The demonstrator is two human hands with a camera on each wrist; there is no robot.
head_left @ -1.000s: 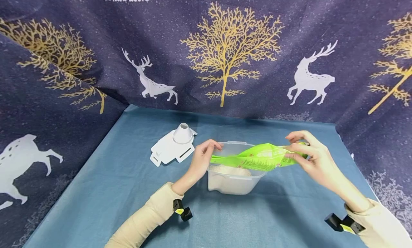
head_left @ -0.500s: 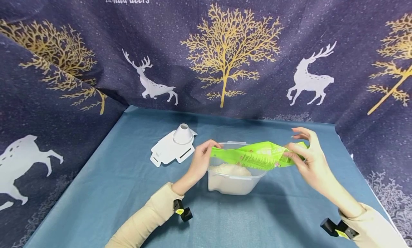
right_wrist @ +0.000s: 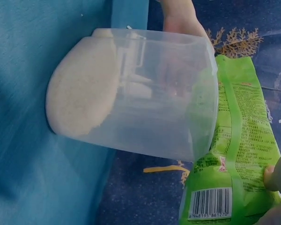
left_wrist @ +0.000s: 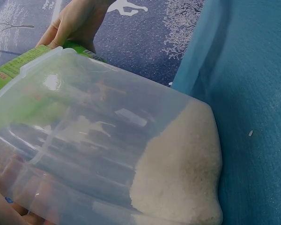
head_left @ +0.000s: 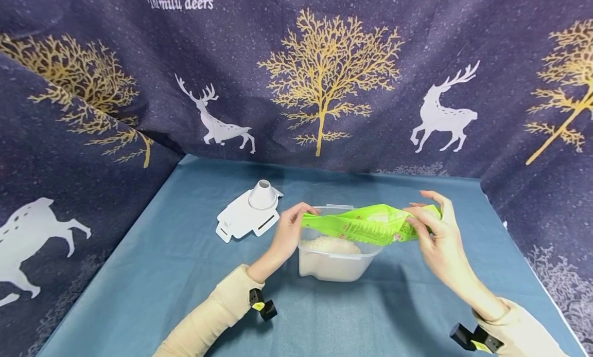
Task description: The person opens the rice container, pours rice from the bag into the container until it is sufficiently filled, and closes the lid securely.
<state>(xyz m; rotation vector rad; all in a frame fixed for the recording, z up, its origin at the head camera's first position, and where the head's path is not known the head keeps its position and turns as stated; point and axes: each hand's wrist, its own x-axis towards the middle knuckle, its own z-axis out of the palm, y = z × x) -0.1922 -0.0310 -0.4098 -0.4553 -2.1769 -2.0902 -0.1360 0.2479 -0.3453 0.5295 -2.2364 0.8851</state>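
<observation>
A clear plastic container (head_left: 333, 270) holding white rice (head_left: 330, 245) stands on the blue cloth (head_left: 185, 274). My left hand (head_left: 301, 216) grips its left rim, fingers curled over the edge. A flat green bag (head_left: 366, 223) lies level across the container's top, its left end at the rim. My right hand (head_left: 426, 218) pinches the bag's right end. The left wrist view shows the container (left_wrist: 98, 140), rice (left_wrist: 178, 173) and my right hand (left_wrist: 77, 21) behind it. In the right wrist view the bag (right_wrist: 239, 140) hangs beside the container (right_wrist: 154, 103), barcode showing.
A white lid with a funnel spout (head_left: 250, 213) lies flat on the cloth to the left of the container. Dark blue fabric printed with deer and trees (head_left: 324, 79) walls in the back and both sides. Bare cloth lies in front of the container.
My right hand has drawn slightly left and lower, its fingers closing further round the bag's end. The bag stays over the container; my left hand has not moved.
</observation>
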